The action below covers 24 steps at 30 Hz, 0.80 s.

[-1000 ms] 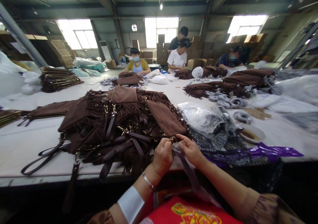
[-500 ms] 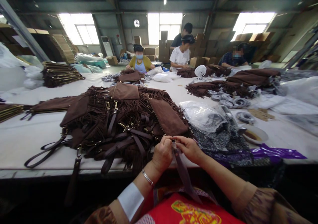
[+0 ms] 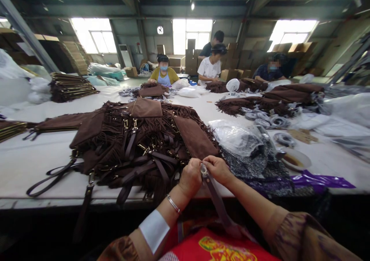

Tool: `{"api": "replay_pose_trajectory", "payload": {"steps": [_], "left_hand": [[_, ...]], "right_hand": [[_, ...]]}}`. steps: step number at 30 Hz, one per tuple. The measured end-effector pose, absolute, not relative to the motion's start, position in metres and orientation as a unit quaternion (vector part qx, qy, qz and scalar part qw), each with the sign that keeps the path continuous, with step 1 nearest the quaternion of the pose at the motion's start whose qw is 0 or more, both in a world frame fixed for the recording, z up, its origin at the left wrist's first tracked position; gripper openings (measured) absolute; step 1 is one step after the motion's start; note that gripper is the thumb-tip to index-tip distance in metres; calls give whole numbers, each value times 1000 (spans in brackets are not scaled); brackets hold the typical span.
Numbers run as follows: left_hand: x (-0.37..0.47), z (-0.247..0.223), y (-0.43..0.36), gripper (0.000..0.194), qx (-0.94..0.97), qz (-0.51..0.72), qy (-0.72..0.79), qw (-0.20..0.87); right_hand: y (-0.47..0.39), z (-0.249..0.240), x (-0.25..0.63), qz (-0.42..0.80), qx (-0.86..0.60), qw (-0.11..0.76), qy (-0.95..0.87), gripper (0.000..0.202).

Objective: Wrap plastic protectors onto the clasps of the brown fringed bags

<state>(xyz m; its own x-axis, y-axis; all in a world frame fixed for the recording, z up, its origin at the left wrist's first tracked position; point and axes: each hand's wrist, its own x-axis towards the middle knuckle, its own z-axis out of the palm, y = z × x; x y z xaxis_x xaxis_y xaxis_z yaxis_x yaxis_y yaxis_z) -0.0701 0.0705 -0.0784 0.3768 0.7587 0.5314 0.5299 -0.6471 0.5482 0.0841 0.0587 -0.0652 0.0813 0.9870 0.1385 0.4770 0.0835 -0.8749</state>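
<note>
My left hand [image 3: 189, 178] and my right hand [image 3: 219, 170] meet at the table's front edge, fingertips pinched close together. Between them is the metal-ringed end of a dark brown wrist strap [image 3: 215, 199], whose loop hangs down toward my lap. The fingers hide most of the clasp. Just beyond the fingertips lies a flat brown pouch [image 3: 196, 135], its near corner beside my hands. Whether the strap is joined to it I cannot tell. To the left is a heap of fringed brown pouches [image 3: 115, 149] with several wrist straps and gold-coloured clasps.
Clear plastic [image 3: 231, 135] and a speckled dark bag [image 3: 245, 166] lie right of my hands, near purple plastic [image 3: 320, 180] and a shallow dish [image 3: 295, 159]. Grey coils [image 3: 285, 138] lie behind. Several co-workers sit or stand across the white table [image 3: 52, 155].
My hands have shifted slightly, and the strap's metal ring now shows more clearly below the fingertips. The view has tilted a little. The pouches lie as before.
</note>
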Motion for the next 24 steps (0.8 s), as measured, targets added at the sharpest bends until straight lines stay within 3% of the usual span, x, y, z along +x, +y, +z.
{"api": "replay_pose_trajectory", "payload": {"steps": [5,10,14,24], "left_hand": [[-68,-77,70,11,806,402,402,164],[-70,-83,70,13,797,437,378,174],[-69,-85,71,18,803,431,381,156],[-67,-75,72,15,832,324,430,135]], "right_hand": [[62,-66,77,275,-652,436,-556,22],[40,-65,72,438,-622,466,-452,39],[7,-62,67,549,-598,392,-433,30],[-12,-63,74,339,-662,343,-574,12]]}}
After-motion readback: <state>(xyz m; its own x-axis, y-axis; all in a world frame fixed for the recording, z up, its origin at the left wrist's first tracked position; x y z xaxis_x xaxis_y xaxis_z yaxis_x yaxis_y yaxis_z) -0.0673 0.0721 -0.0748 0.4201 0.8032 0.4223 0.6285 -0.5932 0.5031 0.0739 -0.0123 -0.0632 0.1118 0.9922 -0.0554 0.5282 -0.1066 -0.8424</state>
